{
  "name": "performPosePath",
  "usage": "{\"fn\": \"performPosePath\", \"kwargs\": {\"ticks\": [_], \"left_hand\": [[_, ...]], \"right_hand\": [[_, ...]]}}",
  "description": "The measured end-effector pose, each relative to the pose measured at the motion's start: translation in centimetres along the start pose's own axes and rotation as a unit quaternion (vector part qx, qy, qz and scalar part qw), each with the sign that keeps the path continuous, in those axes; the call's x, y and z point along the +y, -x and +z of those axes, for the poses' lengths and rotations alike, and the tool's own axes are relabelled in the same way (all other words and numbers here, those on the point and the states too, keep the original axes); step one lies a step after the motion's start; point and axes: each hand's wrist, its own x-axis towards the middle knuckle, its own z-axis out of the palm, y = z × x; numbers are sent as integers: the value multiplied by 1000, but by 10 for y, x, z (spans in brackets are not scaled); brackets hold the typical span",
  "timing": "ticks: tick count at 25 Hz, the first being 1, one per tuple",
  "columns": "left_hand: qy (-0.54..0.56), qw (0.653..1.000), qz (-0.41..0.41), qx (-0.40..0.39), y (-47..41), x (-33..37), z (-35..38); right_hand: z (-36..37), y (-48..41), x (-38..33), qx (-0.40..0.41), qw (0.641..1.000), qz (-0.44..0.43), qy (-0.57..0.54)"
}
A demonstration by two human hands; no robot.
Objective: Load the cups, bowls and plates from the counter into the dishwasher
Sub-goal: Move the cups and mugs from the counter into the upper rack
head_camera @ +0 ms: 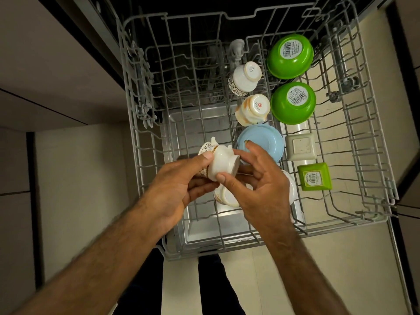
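Rack [145,178] of the dishwasher is pulled out over the tiled floor [318,269], grey wire, load sits in its right half. Left half holds only wire tines.

Contents, right side, big to small:
- far green bowl [289,56] and near green bowl [293,103], both upside down, barcode stickers up, one just in front of the other
- blue plate [266,138], underside up, just left of the square dishes
- patterned cup [245,78] and orange-marked cup [253,109], in a row left of the green bowls, bases up and tilted
- beige square dish [301,146] and green square dish [314,176], inverted, near the front
- lower cup [225,197] and a white piece [292,187], mostly hidden under the hands, can't tell how they sit

Both forearms reach in from the front, hands meet above the middle of the rack. Left hand [179,185]: thumb on top of the rim end, fingers curled beneath. Right hand [256,178]: thumb pressed on the near side, fingers wrapped behind the base end, index tip over the blue plate's edge. Both clamped on the held cup [223,163].

Held cup is in the air, clear of the tines, lying on its side. Long axis runs left to right: gold-patterned rim to the person's left, base to the right.
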Motion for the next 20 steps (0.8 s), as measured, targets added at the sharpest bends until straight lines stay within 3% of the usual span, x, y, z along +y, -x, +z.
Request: {"fn": "performPosePath", "kwargs": {"ticks": [3, 7, 13, 20], "left_hand": [[-49, 996, 17, 68, -1, 2, -1], [-42, 993, 35, 108, 0, 7, -5], [-40, 991, 53, 116, 3, 10, -9], [-44, 991, 67, 108, 2, 10, -8]], "right_hand": [[-7, -16, 1, -20, 978, -32, 203], [4, -35, -5, -74, 919, -32, 385], [28, -45, -18, -98, 875, -70, 469], [23, -36, -20, -47, 861, -62, 503]]}}
